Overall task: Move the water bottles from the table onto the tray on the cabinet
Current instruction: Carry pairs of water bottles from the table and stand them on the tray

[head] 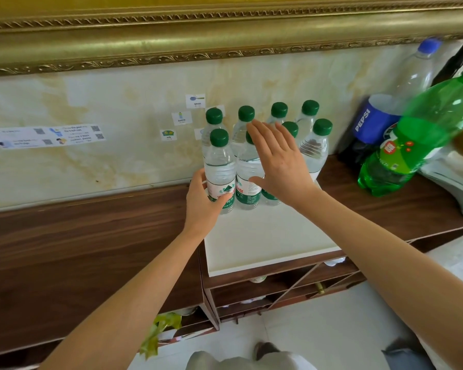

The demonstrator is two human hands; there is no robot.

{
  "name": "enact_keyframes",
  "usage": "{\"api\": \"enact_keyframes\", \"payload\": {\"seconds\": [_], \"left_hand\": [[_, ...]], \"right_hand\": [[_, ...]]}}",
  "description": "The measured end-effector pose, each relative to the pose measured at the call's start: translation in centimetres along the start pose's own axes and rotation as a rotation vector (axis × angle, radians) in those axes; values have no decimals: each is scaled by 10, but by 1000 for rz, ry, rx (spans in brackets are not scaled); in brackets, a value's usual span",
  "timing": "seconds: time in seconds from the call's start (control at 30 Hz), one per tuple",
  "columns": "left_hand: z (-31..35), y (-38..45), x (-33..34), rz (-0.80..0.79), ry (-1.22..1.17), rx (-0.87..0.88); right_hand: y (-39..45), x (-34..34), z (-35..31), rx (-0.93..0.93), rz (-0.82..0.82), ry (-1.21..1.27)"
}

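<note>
Left hand (202, 198) fingers grip a green-capped water bottle (219, 166); right hand (278, 164) fingers spread, empty; Pepsi bottle (369, 126) nearby.

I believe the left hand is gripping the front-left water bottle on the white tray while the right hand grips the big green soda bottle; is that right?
Not quite. In the head view the right hand is open and holds nothing, hovering before the water bottles; the green soda bottle is untouched. The left hand does grip the front-left bottle on the white tray.

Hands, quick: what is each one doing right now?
Left hand: closed around the front-left water bottle on the tray.
Right hand: open, fingers spread, holding nothing.
</note>
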State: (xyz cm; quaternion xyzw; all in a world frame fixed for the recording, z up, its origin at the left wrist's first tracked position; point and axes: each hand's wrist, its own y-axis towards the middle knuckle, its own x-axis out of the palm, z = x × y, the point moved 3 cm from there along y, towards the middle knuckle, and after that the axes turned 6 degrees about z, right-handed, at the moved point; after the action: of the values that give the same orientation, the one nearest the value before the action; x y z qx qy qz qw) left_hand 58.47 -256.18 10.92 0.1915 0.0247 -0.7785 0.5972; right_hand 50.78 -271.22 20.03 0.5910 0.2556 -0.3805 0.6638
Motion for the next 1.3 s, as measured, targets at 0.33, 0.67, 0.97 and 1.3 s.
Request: {"api": "enact_keyframes", "payload": {"seconds": [0.33,0.67,0.97,1.3], "left_hand": [[3,-4,-7,-73,2,39],[-10,-22,-33,-78,-50,82],[-29,-16,-15,-100,62,-41],[-24,-10,-1,-157,133,-84]], "right_hand": [[-11,-6,-3,27,-2,8],[-68,-17,-17,385,169,174],[-99,44,-45,1352,-207,858],[-89,78,-69,1612,-151,1244]]}}
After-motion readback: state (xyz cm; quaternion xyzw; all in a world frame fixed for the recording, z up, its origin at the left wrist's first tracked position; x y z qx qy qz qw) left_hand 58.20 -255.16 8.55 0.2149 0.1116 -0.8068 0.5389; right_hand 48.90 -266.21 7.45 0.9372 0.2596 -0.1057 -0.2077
